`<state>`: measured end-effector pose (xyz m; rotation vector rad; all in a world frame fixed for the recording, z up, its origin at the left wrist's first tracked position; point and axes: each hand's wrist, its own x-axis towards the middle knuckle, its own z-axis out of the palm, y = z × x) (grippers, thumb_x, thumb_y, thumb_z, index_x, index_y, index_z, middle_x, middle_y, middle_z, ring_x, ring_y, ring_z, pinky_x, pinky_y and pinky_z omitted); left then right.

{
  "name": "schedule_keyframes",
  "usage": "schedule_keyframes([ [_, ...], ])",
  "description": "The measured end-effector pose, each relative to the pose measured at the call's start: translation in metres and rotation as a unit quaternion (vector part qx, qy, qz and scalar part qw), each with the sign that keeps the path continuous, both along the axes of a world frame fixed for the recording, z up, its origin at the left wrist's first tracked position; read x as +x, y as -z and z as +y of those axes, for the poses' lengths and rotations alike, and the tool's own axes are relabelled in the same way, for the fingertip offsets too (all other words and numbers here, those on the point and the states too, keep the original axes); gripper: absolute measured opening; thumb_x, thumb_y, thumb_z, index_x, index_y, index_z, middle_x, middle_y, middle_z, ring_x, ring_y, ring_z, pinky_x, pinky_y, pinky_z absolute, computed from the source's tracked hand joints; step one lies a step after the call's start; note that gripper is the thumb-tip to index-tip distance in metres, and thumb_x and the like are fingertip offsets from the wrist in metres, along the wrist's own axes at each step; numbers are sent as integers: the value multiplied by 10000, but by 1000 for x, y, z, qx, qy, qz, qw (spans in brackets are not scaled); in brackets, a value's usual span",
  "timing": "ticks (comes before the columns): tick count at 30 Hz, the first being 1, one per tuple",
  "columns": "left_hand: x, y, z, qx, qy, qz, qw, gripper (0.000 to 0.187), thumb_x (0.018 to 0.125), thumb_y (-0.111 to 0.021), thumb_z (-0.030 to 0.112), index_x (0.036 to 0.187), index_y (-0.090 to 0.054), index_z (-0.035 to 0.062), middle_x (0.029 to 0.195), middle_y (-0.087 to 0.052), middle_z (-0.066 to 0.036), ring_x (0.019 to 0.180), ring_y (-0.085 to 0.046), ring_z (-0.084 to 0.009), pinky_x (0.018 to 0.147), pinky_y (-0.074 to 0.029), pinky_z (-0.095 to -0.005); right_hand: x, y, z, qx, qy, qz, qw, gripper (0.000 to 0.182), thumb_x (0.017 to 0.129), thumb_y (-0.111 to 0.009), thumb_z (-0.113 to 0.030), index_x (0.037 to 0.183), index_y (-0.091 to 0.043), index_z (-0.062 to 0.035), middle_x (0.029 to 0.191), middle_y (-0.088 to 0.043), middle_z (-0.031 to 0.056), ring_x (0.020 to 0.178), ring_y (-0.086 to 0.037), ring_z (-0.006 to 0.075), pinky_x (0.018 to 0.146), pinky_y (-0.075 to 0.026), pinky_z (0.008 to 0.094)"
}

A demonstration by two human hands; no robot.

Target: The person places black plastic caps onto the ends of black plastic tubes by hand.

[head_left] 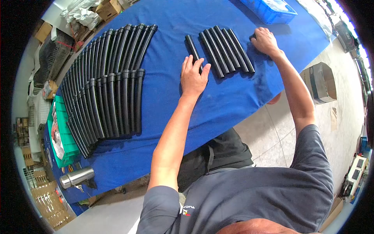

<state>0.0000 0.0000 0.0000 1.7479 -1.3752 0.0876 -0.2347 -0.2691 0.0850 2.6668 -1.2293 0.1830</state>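
Observation:
My left hand (193, 77) is closed over a single black tube (191, 43) that lies on the blue cloth; its far end sticks out past my fingers. At the right, my right hand (265, 41) has its fingers curled around a small black piece (253, 36), mostly hidden beneath them. Between my hands lies a group of several plain black tubes (224, 50), side by side. To the left, two rows of black tubes with collared ends (117, 50) are packed closely together, the nearer row (113, 105) partly overlapping the farther one.
A blue cloth (163, 101) covers the table. A blue crate (278, 13) stands at its far edge, a green bin (70, 144) at the left end, near a steel bottle (77, 178). On the floor at the right is a cardboard box (319, 84).

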Motion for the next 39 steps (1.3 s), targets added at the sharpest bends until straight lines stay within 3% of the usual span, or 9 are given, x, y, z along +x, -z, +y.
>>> schedule_keyframes([
  [5, 1, 2, 0, -13, 4, 9, 1000, 379, 941, -692, 362, 1169, -725, 60, 1340, -590, -318, 1297, -521, -492, 1106, -428, -513, -12, -53, 99, 17, -80, -298, 951, 284, 879, -659, -222, 1062, -628, -7, 1005, -676, 212, 947, -671, 395, 833, -537, 460],
  [9, 2, -2, 0, -11, -3, 7, 1000, 341, 930, -702, 305, 1161, -726, 55, 1319, -604, -318, 1281, -536, -486, 1104, -435, -503, -22, -46, 192, 92, -143, -275, 946, 240, 856, -708, -143, 1052, -631, -30, 928, -653, 188, 826, -671, 378, 754, -553, 446],
  [14, 4, 5, -5, -55, -7, -24, 998, 318, 846, -744, 230, 1093, -728, 31, 1235, -636, -277, 1214, -563, -462, 1083, -442, -506, -21, 16, 212, 131, -92, -153, 975, 257, 912, -644, -236, 990, -542, -13, 987, -592, 217, 954, -623, 419, 858, -518, 500],
  [17, 3, -6, -2, -42, -3, -13, 999, 310, 850, -713, 229, 1100, -752, 51, 1215, -649, -289, 1202, -576, -449, 1080, -442, -503, -25, 7, 220, 89, -90, -183, 975, 472, 884, -740, -297, 1231, -588, -15, 1108, -638, 207, 1045, -643, 389, 889, -522, 468],
  [20, -2, 1, -10, -16, -49, -36, 998, 330, 806, -725, 221, 1121, -774, 136, 1188, -650, -252, 1167, -582, -427, 1025, -482, -497, -25, -34, 237, 109, -60, -196, 973, 556, 853, -803, -284, 1302, -592, -32, 1066, -665, 163, 936, -684, 317, 789, -551, 405],
  [25, -6, -44, -15, 248, -39, -25, 968, 276, 838, -637, 285, 1029, -751, 123, 1015, -728, -240, 978, -702, -432, 852, -561, -548, -24, -37, 260, 239, -148, -288, 915, 334, 870, -788, -134, 1160, -670, -16, 888, -658, 105, 742, -653, 205, 642, -515, 325],
  [29, -7, -56, 8, 248, -64, 9, 967, 313, 829, -635, 302, 1049, -743, 107, 926, -735, -260, 898, -725, -439, 827, -577, -553, -8, -23, 261, 305, -197, -288, 886, 282, 882, -768, -92, 1131, -675, 1, 866, -654, 111, 713, -631, 197, 640, -507, 314],
  [34, -43, -116, 132, 118, -109, -37, 986, 383, 923, -725, 348, 1155, -645, 54, 716, -718, -159, 637, -711, -364, 557, -550, -455, 24, 7, 250, 452, -221, -298, 811, 323, 891, -701, -22, 1205, -640, 22, 837, -638, 104, 732, -583, 127, 673, -503, 304],
  [39, -68, -102, 231, 174, -172, 22, 969, 373, 935, -743, 231, 1209, -604, 19, 731, -722, -163, 624, -719, -322, 553, -539, -415, 107, 22, 260, 526, -444, -208, 695, 463, 813, -712, -15, 1265, -614, 18, 925, -715, 133, 828, -684, 197, 753, -546, 366],
])
